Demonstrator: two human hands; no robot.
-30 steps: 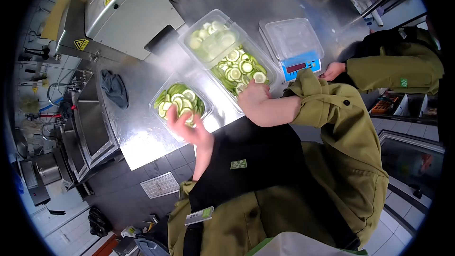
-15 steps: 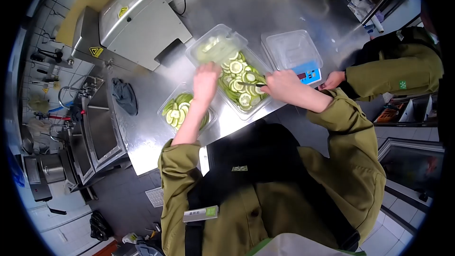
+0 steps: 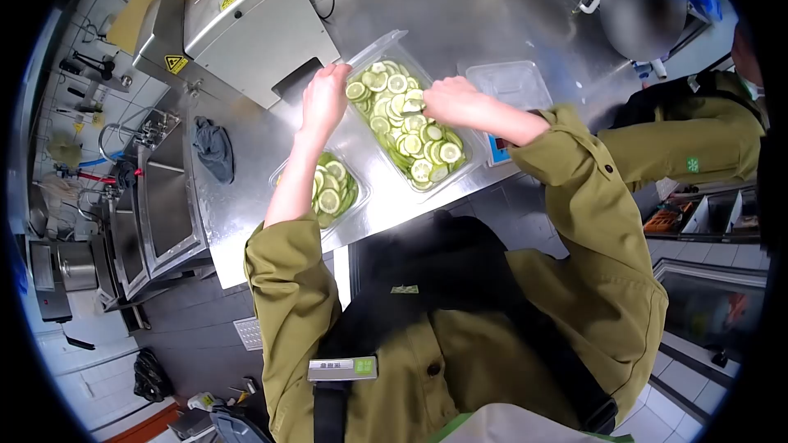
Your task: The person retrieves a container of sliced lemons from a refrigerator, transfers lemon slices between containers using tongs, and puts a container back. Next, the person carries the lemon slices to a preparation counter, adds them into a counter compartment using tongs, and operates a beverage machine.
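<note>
A long clear container [image 3: 466, 169] full of sliced lemons and green slices [image 3: 428, 141] stands on the steel table before me. At its far left corner, my left hand [image 3: 327, 98] has its fingers closed on the edge of a clear lid [image 3: 392, 39], raised at the far end. My right hand [image 3: 453, 102] is closed round a thin metal utensil [image 3: 414, 106] over the slices; its tip is partly hidden, so its exact kind is unclear. Beneath my left forearm sits a smaller clear container [image 3: 363, 198] of similar slices.
Right of the long container, a clear plastic tub [image 3: 510, 82] rests by a blue scale [image 3: 497, 150]. A co-worker's sleeve [image 3: 694, 143] is at the right. A steel machine [image 3: 254, 29] stands back left, with a grey cloth [image 3: 213, 150] near the sink [image 3: 171, 205].
My left hand has moved left and away from me, and the lid no longer covers the far slices. My right hand has moved left and farther in with the utensil.
</note>
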